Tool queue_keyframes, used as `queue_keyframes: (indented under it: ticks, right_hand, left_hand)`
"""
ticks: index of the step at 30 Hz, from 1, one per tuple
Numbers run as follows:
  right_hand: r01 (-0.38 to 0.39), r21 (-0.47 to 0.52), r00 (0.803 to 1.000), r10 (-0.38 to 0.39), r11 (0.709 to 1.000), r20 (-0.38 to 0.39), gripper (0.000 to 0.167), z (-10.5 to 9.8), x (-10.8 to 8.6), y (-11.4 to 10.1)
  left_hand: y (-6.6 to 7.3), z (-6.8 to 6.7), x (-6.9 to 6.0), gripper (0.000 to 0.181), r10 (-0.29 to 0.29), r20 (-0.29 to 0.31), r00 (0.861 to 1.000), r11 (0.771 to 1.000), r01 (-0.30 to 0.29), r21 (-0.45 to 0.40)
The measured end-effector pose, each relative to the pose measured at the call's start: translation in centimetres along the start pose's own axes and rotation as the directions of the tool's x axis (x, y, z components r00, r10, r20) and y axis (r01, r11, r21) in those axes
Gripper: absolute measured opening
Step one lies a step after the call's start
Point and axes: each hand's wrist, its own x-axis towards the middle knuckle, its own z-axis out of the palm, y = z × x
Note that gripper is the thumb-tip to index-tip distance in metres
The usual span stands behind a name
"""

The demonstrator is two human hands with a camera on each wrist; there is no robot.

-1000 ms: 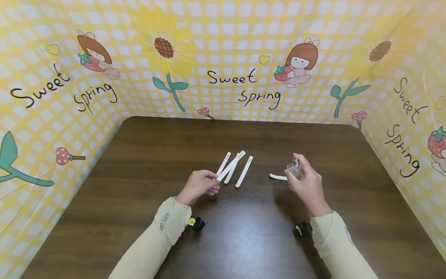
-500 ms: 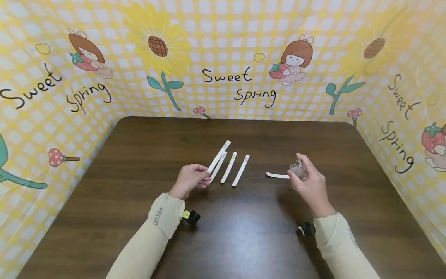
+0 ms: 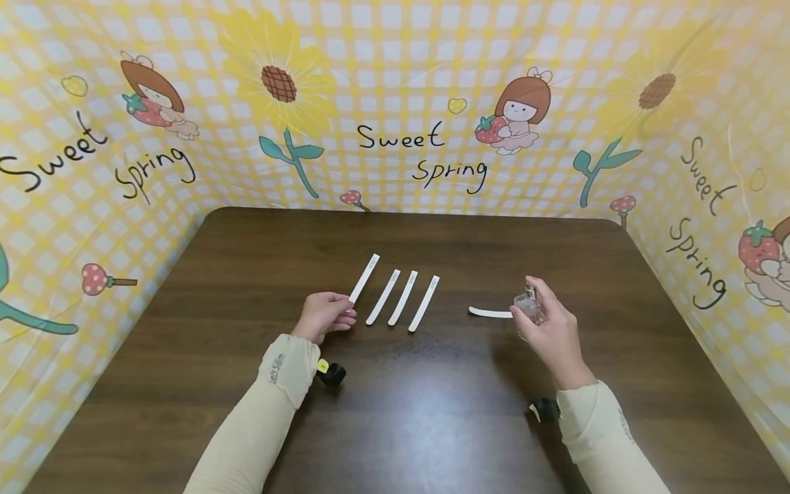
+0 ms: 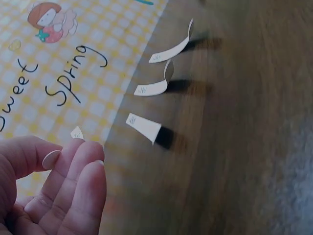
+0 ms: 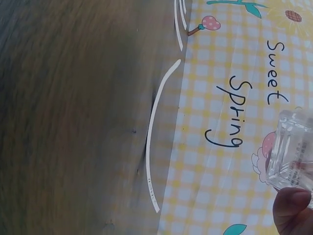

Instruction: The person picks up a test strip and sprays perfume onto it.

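Note:
My left hand (image 3: 324,316) pinches a white paper test strip (image 3: 365,276) between thumb and fingers. The strip's far end points away, and small print shows on it. To the right of that hand, three similar strips (image 3: 403,299) lie side by side, slanted and apart. In the left wrist view these three strips (image 4: 145,128) have bent-up ends that cast shadows. My right hand (image 3: 553,333) grips a clear glass perfume bottle (image 3: 526,309), with a finger on its silver spray top. Left of the bottle a curved strip (image 3: 490,313) lies on the table, its right end hidden in the head view.
The brown wooden table (image 3: 407,425) has rounded far corners. A yellow checked cloth (image 3: 401,89) with printed flowers hangs round its back and sides. Each wrist wears a black camera (image 3: 333,374). Dark specks dot the wood in front of the strips.
My left hand has moved left with its strip, away from the others. The strips that overlapped now lie separate. My right hand holds the bottle in nearly the same place.

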Motion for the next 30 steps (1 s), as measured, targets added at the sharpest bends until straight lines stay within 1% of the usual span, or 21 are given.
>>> queue_keyframes:
  ticks: [5,10,18,24,30]
  right_hand:
    - [-0.014,0.003,1.000,0.014,1.000,0.010,0.056,-0.20,-0.15,0.27]
    - [-0.015,0.001,1.000,0.015,1.000,0.005,0.056,-0.24,-0.28,0.41]
    - [0.005,0.005,1.000,-0.005,1.000,-0.003,0.056,-0.31,-0.54,0.58]
    - [-0.017,0.007,1.000,0.017,1.000,0.001,0.057,-0.57,-0.77,0.60]
    - [-0.032,0.001,0.999,0.032,0.999,0.004,0.057,-0.99,-0.92,0.61]
  left_hand:
    - [-0.27,-0.35,0.27,0.030,-0.014,-0.020,1.000,1.000,0.014,0.001]
    - [-0.42,-0.52,0.60,0.031,-0.024,-0.010,1.000,1.000,0.023,-0.017]
    - [-0.72,-0.68,0.67,0.031,-0.079,-0.008,0.997,0.996,0.078,-0.036]
    - [-0.78,-0.58,0.78,0.028,-0.076,0.018,0.997,0.995,0.077,-0.070]
    - [-0.76,-0.32,0.91,0.026,-0.081,0.034,0.996,0.994,0.083,-0.075]
